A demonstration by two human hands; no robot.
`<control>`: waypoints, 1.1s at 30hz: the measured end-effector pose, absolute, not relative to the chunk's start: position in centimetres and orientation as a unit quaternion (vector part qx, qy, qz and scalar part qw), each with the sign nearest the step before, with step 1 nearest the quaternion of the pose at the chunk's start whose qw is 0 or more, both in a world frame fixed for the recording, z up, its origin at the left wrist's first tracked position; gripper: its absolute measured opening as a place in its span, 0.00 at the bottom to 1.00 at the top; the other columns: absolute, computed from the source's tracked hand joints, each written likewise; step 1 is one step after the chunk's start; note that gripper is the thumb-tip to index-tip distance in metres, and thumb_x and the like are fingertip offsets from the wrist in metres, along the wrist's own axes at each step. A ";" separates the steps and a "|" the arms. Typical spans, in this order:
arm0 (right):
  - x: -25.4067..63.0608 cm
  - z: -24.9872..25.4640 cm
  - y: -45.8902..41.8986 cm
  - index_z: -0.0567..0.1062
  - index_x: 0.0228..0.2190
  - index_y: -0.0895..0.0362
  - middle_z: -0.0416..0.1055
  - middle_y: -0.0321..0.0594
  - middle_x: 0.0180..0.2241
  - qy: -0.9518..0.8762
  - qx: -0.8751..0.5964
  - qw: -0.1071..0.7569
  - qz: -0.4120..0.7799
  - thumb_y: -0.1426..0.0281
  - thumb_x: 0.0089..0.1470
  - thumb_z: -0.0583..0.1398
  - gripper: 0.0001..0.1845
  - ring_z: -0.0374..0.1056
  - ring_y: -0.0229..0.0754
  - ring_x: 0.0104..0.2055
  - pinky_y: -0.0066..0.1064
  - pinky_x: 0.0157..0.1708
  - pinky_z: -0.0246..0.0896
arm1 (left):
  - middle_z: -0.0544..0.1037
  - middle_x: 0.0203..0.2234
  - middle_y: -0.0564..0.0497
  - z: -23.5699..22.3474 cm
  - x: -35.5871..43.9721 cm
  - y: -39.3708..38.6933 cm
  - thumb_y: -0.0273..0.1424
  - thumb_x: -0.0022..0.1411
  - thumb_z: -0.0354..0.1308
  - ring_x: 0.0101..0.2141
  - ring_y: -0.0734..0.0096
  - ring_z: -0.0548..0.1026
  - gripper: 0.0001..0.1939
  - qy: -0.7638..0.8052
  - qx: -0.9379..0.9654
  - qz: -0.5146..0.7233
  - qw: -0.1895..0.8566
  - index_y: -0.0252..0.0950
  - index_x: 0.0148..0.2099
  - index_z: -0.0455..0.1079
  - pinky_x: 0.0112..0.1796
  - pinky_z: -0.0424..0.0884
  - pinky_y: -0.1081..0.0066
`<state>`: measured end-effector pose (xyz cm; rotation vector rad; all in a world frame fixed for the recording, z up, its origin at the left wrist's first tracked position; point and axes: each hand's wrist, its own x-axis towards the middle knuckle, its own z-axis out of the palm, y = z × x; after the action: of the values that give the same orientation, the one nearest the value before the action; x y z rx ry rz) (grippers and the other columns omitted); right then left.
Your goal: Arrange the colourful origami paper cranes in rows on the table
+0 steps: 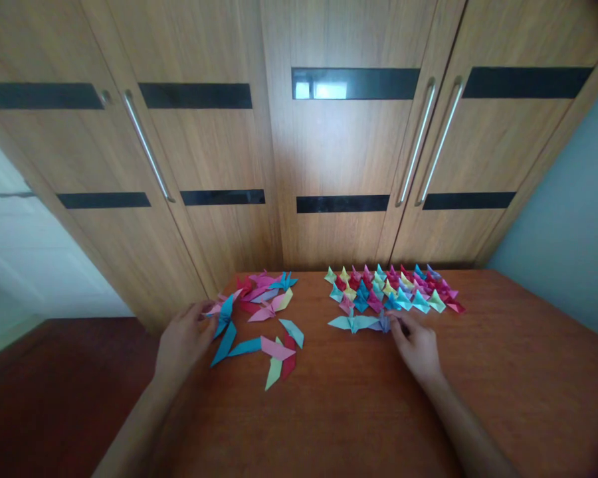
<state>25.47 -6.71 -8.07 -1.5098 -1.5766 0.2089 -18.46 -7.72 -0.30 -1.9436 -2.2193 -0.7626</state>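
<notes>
My left hand (187, 338) is at the left of a loose group of folded paper cranes, its fingers closed at the edge of a blue paper crane (224, 315). Pink cranes (266, 310) and others in red and blue lie beside it, wings spread. My right hand (417, 345) pinches a purple paper crane (383, 322) by its right side. Touching or nearly touching that one is a pale blue crane (352, 323) with flat, outstretched wings. Behind them stand several rows of small cranes (391, 289) in mixed colours, packed close together.
Flat folded paper pieces in pink (278, 348), green (274, 372) and pale blue (292, 332) lie nearer me on the brown table (339, 405). A wooden wardrobe (333, 146) with long metal handles rises directly behind the table. A white door (24, 252) is at the left.
</notes>
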 end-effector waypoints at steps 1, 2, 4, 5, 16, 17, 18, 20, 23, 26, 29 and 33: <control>25.2 -8.1 -6.8 0.76 0.38 0.56 0.76 0.42 0.38 -0.650 -0.604 0.453 0.089 0.60 0.56 0.50 0.19 0.72 0.45 0.38 0.31 0.40 0.64 | 0.75 0.43 0.46 -0.7 -19.4 -7.7 0.43 0.58 0.48 0.39 0.59 0.75 0.20 -0.730 -0.639 -0.239 0.039 0.38 0.47 0.68 0.38 0.68 0.68; 25.0 -8.2 -6.8 0.76 0.38 0.55 0.76 0.42 0.38 -0.658 -0.598 0.449 0.091 0.60 0.56 0.51 0.18 0.72 0.45 0.38 0.32 0.40 0.64 | 0.75 0.44 0.45 -1.2 -20.1 -7.6 0.43 0.58 0.48 0.40 0.59 0.75 0.21 -0.732 -0.639 -0.234 0.027 0.37 0.47 0.68 0.38 0.68 0.68; 24.8 -8.3 -6.8 0.76 0.38 0.55 0.76 0.42 0.38 -0.668 -0.592 0.440 0.095 0.61 0.55 0.51 0.18 0.72 0.45 0.38 0.32 0.40 0.65 | 0.74 0.45 0.43 -2.3 -21.1 -7.3 0.45 0.57 0.49 0.41 0.59 0.75 0.23 -0.738 -0.631 -0.238 -0.008 0.35 0.49 0.66 0.40 0.69 0.67; 24.8 -8.4 -6.8 0.76 0.38 0.55 0.76 0.41 0.38 -0.671 -0.591 0.437 0.097 0.61 0.55 0.51 0.18 0.72 0.45 0.37 0.32 0.40 0.65 | 0.74 0.45 0.42 -2.8 -21.4 -7.2 0.46 0.56 0.49 0.42 0.58 0.74 0.25 -0.742 -0.623 -0.246 -0.030 0.34 0.49 0.65 0.41 0.69 0.67; 25.0 -8.6 -6.6 0.76 0.38 0.54 0.77 0.40 0.36 -0.669 -0.602 0.421 0.111 0.61 0.55 0.51 0.18 0.72 0.45 0.34 0.32 0.38 0.65 | 0.78 0.32 0.48 -5.1 -21.0 -6.8 0.43 0.51 0.53 0.35 0.60 0.77 0.20 -0.756 -0.593 -0.254 -0.110 0.36 0.42 0.68 0.35 0.69 0.69; 25.0 -8.6 -6.5 0.76 0.38 0.54 0.77 0.40 0.36 -0.669 -0.602 0.420 0.112 0.61 0.54 0.51 0.18 0.72 0.45 0.34 0.32 0.38 0.65 | 0.78 0.31 0.48 -5.1 -21.1 -6.8 0.42 0.51 0.53 0.34 0.60 0.77 0.19 -0.755 -0.592 -0.259 -0.110 0.36 0.42 0.68 0.33 0.69 0.70; 25.0 -8.5 -6.5 0.76 0.38 0.54 0.77 0.40 0.36 -0.670 -0.602 0.419 0.115 0.61 0.54 0.51 0.18 0.72 0.45 0.35 0.33 0.38 0.65 | 0.78 0.30 0.49 -5.2 -21.2 -6.8 0.42 0.51 0.53 0.32 0.61 0.77 0.19 -0.753 -0.591 -0.266 -0.115 0.36 0.42 0.69 0.32 0.69 0.70; 24.9 -8.4 -6.5 0.76 0.38 0.54 0.77 0.40 0.36 -0.672 -0.600 0.418 0.118 0.60 0.55 0.51 0.18 0.72 0.45 0.35 0.33 0.39 0.65 | 0.79 0.28 0.50 -5.3 -21.4 -6.9 0.42 0.50 0.54 0.31 0.61 0.77 0.19 -0.744 -0.587 -0.288 -0.135 0.36 0.40 0.70 0.31 0.69 0.71; 25.0 -8.1 -6.7 0.76 0.38 0.54 0.77 0.40 0.36 -0.673 -0.599 0.418 0.117 0.60 0.55 0.51 0.18 0.72 0.45 0.35 0.32 0.38 0.65 | 0.79 0.29 0.50 -5.2 -21.4 -7.1 0.44 0.49 0.56 0.33 0.60 0.77 0.18 -0.726 -0.579 -0.333 -0.165 0.36 0.36 0.72 0.34 0.70 0.69; 25.3 -7.7 -6.9 0.76 0.38 0.55 0.77 0.41 0.37 -0.662 -0.599 0.439 0.103 0.60 0.55 0.51 0.18 0.72 0.45 0.36 0.32 0.38 0.64 | 0.79 0.31 0.49 -4.5 -20.8 -7.5 0.46 0.50 0.56 0.36 0.58 0.76 0.18 -0.711 -0.552 -0.403 -0.168 0.36 0.34 0.72 0.38 0.70 0.67; 25.6 -7.3 -7.0 0.77 0.37 0.56 0.76 0.42 0.38 -0.633 -0.606 0.472 0.100 0.60 0.55 0.51 0.19 0.71 0.45 0.37 0.32 0.39 0.64 | 0.77 0.31 0.50 -3.0 -19.1 -7.9 0.47 0.49 0.57 0.35 0.60 0.74 0.19 -0.675 -0.520 -0.487 -0.190 0.35 0.34 0.70 0.36 0.70 0.68; 25.0 -7.0 -7.1 0.76 0.36 0.57 0.76 0.42 0.33 -0.590 -0.594 0.526 0.148 0.57 0.54 0.53 0.20 0.70 0.44 0.33 0.32 0.35 0.64 | 0.73 0.26 0.53 -0.7 -15.1 -8.2 0.47 0.48 0.59 0.29 0.68 0.72 0.19 -0.584 -0.520 -0.548 -0.297 0.36 0.33 0.65 0.31 0.70 0.72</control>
<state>25.02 -7.15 -6.96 -1.4204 -1.4106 0.3550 -15.11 -8.23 -0.68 -2.0381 -2.2910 -2.1485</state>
